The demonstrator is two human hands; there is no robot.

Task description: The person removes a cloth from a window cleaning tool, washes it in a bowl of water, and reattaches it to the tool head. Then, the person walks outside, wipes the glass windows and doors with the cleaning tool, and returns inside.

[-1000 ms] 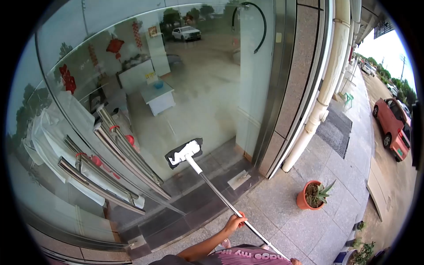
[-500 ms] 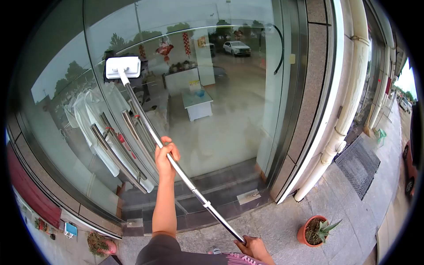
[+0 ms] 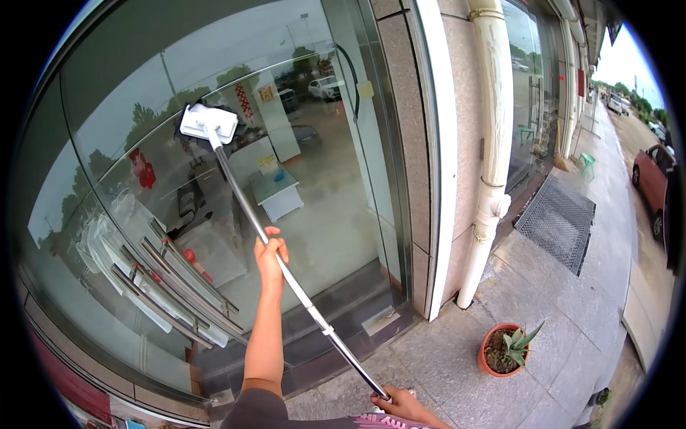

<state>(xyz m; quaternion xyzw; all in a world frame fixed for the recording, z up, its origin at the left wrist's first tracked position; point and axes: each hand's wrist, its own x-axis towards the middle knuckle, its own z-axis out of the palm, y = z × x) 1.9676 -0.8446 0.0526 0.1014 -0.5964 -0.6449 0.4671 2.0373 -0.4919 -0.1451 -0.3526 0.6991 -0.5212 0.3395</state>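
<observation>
A long metal pole (image 3: 306, 303) slants up from the bottom centre to a white mop head (image 3: 209, 123) with a dark pad, which lies against the glass (image 3: 329, 214) at the upper left. My left hand (image 3: 271, 253) is wrapped round the middle of the pole. Near the pole's lower end, my right hand (image 3: 397, 404) is closed on it. Metal door handles (image 3: 182, 286) stand on the glass left of and below the mop head.
A potted aloe (image 3: 504, 350) stands on the paving to the right. A white pipe (image 3: 494, 143) runs down the wall beside the door frame. Beyond are a metal grate (image 3: 557, 223), a green stool (image 3: 587, 166) and a red car (image 3: 652, 187).
Since a second ago the mop head has gone from low on the glass to the upper left, and my left arm has reached up. Over the last half second the view has turned right.
</observation>
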